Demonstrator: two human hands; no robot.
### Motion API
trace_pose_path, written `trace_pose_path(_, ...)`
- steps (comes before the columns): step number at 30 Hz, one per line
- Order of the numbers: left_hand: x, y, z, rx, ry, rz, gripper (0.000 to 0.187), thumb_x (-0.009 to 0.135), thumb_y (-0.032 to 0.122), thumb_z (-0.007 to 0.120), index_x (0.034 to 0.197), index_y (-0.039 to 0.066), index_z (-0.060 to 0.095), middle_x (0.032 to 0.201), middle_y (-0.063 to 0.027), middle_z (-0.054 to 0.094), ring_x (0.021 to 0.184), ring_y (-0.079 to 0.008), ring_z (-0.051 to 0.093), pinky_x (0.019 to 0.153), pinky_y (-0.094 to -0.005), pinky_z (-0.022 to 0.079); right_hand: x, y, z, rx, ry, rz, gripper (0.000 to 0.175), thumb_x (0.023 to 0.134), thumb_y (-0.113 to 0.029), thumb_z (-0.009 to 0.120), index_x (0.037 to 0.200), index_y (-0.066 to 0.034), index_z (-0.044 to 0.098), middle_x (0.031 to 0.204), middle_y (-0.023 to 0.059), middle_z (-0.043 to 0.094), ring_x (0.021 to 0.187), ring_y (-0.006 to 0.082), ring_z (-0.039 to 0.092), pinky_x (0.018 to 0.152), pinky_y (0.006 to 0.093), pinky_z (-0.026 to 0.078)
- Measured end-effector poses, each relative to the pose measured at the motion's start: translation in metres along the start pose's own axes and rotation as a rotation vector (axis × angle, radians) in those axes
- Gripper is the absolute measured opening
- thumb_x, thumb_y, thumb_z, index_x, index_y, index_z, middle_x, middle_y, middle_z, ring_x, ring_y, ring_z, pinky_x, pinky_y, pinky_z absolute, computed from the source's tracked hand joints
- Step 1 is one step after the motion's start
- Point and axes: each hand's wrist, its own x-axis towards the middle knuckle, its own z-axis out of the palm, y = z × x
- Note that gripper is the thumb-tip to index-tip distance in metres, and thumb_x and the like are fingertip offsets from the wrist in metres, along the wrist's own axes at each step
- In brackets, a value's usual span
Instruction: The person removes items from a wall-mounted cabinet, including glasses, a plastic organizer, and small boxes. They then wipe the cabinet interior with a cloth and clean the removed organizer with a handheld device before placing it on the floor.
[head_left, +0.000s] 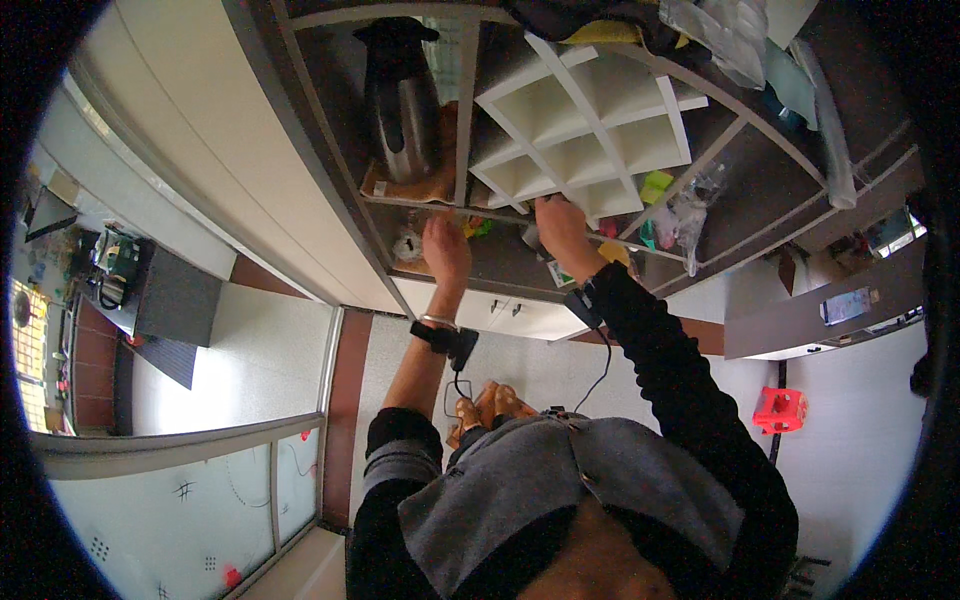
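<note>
My left hand (445, 247) is at the front edge of a dark cabinet shelf, its fingers near the rail below a metal thermos jug (409, 112). Just left of it sits a round whitish object (407, 246). My right hand (561, 229) reaches to the lower edge of a white lattice rack (589, 124), fingers bent around something dark that I cannot make out. The rack leans at a tilt in the middle compartment. Small green and yellow items (477, 226) lie between the hands. Both wrists wear strapped devices.
Plastic bags (686, 214) and a yellow-green packet (656, 185) lie right of the rack. Lower cabinet doors (502, 307) are in front of me. A red stool (780, 410) stands on the floor at right, a phone (846, 307) on a dark counter. A glass sliding door (187, 510) is at left.
</note>
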Motion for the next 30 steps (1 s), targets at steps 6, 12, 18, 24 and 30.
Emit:
trace_pose_path(6,-0.044,0.026,0.031,-0.332,-0.232,-0.045,0.023,0.080,0.004,0.055,0.102,0.003,0.060,0.084,-0.0160,0.061,0.075,-0.0285,0.059,0.065,-0.0348,0.047,-0.016,0.015,0.006,-0.117,0.117,-0.090,0.016,0.076,-0.012,0.055,0.089,-0.0042,0.057,0.088,0.0104,0.059,0.062,0.0239,0.062,0.053,0.0376,0.051)
trace_pose_path(12,-0.042,0.047,0.075,-1.083,-0.448,-0.714,0.025,0.084,0.007,0.058,0.108,0.000,0.058,0.088,-0.0036,0.061,0.072,-0.0144,0.057,0.064,-0.0295,0.048,-0.034,0.026,0.010,-0.134,0.136,-0.192,0.028,0.077,-0.013,0.055,0.102,-0.0036,0.058,0.110,0.0103,0.058,0.065,0.0243,0.063,0.054,0.0381,0.051)
trace_pose_path(18,-0.031,0.069,0.086,-0.377,-0.211,-0.264,0.026,0.081,0.010,0.061,0.104,-0.001,0.057,0.081,-0.0115,0.065,0.069,-0.0242,0.063,0.059,-0.0348,0.049,-0.042,0.026,0.012,0.065,0.425,-0.197,0.037,0.078,-0.012,0.054,0.113,-0.0021,0.055,0.121,0.0152,0.052,0.074,0.0253,0.065,0.053,0.0390,0.053)
trace_pose_path(24,-0.012,0.084,0.086,0.098,-0.298,-0.151,0.025,0.077,0.023,0.060,0.096,0.007,0.060,0.070,-0.0172,0.063,0.067,-0.0364,0.063,0.057,-0.0451,0.050,-0.032,0.002,0.005,-0.197,0.130,0.091,0.036,0.078,-0.011,0.053,0.114,-0.0025,0.051,0.116,0.0213,0.050,0.077,0.0268,0.064,0.056,0.0360,0.054)
trace_pose_path(30,-0.009,0.083,0.079,0.155,-0.302,-0.119,0.019,0.076,0.021,0.061,0.090,0.008,0.059,0.073,-0.0166,0.062,0.070,-0.0345,0.062,0.059,-0.0436,0.050,-0.012,0.001,0.002,-0.076,-0.022,0.062,0.034,0.077,-0.012,0.054,0.110,-0.0016,0.053,0.104,0.0227,0.052,0.071,0.0294,0.064,0.054,0.0352,0.053)
